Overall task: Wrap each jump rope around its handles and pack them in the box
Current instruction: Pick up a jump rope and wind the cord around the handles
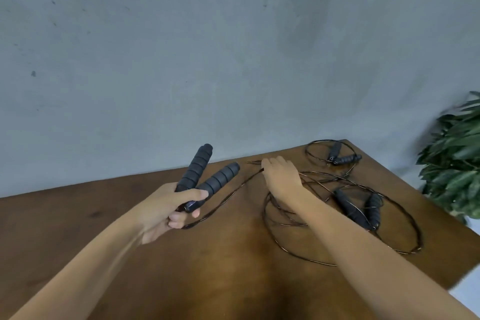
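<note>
Now: left hand [166,209] grips handles [205,176] | right hand [281,176] pinches cord [228,196]

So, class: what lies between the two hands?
In the head view, a thin rope stretches above bare wooden table, from the handles in the left hand to the right hand.

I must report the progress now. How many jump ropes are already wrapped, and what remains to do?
None looks wrapped or packed; no box is in view. In hand: the left hand grips both handles of one rope, and the right hand pinches its cord. Left: the loose rope beside the right arm, the coiled rope at the table's far corner, then packing.
</note>
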A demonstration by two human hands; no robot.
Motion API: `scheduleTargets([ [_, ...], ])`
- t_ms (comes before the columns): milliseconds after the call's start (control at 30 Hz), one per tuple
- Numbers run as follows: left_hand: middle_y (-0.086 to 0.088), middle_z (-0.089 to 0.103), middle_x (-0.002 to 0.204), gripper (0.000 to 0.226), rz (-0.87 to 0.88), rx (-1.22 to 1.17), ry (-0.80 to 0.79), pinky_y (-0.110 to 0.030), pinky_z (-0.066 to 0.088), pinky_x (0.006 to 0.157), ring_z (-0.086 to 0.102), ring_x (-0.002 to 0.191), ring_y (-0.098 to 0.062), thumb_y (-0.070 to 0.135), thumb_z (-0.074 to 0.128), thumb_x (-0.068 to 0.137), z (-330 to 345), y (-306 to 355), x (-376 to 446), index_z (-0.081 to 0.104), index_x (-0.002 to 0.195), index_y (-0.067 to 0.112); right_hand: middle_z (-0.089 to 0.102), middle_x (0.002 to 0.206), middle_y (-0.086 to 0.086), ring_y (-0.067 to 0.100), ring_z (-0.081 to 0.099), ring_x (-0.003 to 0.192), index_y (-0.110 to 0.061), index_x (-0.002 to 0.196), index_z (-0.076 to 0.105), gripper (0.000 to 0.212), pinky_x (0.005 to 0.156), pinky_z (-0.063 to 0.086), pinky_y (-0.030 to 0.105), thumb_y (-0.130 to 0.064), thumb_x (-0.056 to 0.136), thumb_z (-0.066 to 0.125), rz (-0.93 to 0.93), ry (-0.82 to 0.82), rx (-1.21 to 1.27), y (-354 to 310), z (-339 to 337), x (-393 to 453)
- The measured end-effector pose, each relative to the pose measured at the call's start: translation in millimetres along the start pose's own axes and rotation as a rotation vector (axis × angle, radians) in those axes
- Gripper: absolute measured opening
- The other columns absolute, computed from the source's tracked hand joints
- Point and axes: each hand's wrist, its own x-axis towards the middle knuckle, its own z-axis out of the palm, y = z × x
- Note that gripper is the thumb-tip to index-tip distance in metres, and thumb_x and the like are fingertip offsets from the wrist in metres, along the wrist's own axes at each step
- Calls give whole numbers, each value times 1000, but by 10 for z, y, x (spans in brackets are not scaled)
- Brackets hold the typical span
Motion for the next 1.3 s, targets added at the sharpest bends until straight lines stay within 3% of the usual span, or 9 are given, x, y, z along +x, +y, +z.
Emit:
scheduleTargets([
  [133,-15,56,77,28,28,52,-2,-22,22,46,18,49,-14,21,72,96,-142,75,-40,55,111,4,51,120,13,32,48,111,-5,111,64,19,79,37,37,-8,94,58,64,108,-144,260,-518,351],
  [267,-16,57,74,23,99,81,-1,-28,15,52,18,48,-15,19,71,97,-199,199,-51,61,110,2,55,113,12,30,51,105,-7,108,70,37,79,33,35,-39,104,53,83,159,-107,304,-1144,629],
  [567,-15,62,74,21,346,80,63,-25,26,49,24,50,-16,20,72,97,-311,804,-136,54,95,10,64,74,10,32,60,70,-8,73,53,49,63,45,36,-49,101,54,184,164,440,-6,-2689,1041],
  [667,-14,62,75,21,425,48,80,-26,27,50,24,51,-18,21,71,98,-435,999,-209,53,98,10,72,86,14,33,65,77,-2,87,59,51,72,51,41,-50,103,49,171,176,524,-96,-2976,1047],
  [867,-16,59,75,18,480,-4,152,-25,26,48,23,50,-17,20,70,98,-647,1201,-405,54,97,11,71,83,9,24,63,74,-8,97,74,38,69,49,32,-38,104,51,161,-28,382,-149,-3229,998],
  [1000,-16,56,75,19,497,-96,187,-25,24,47,21,51,-16,19,69,99,-747,1200,-484,52,98,11,68,89,8,30,63,85,-11,89,74,22,77,52,39,-29,96,63,171,283,455,-154,-3285,1067],
  [1100,-14,57,74,18,493,-78,208,-25,23,48,22,51,-16,20,69,99,-781,1189,-507,52,99,12,63,74,3,24,60,75,-14,84,73,22,71,47,33,-31,96,68,138,134,460,-272,-3241,1042],
  [1200,-12,57,73,19,477,-74,195,-24,24,46,22,51,-17,20,69,99,-787,1140,-522,53,100,11,67,80,8,28,63,79,-10,89,74,26,76,52,36,-33,96,68,152,163,483,-325,-3138,1036],
  [1300,-13,60,75,21,462,-68,176,-25,27,49,25,52,-18,24,70,99,-804,1050,-555,53,103,11,65,75,9,23,57,68,-2,96,74,23,61,47,28,-25,95,69,128,20,498,-413,-3024,986],
])
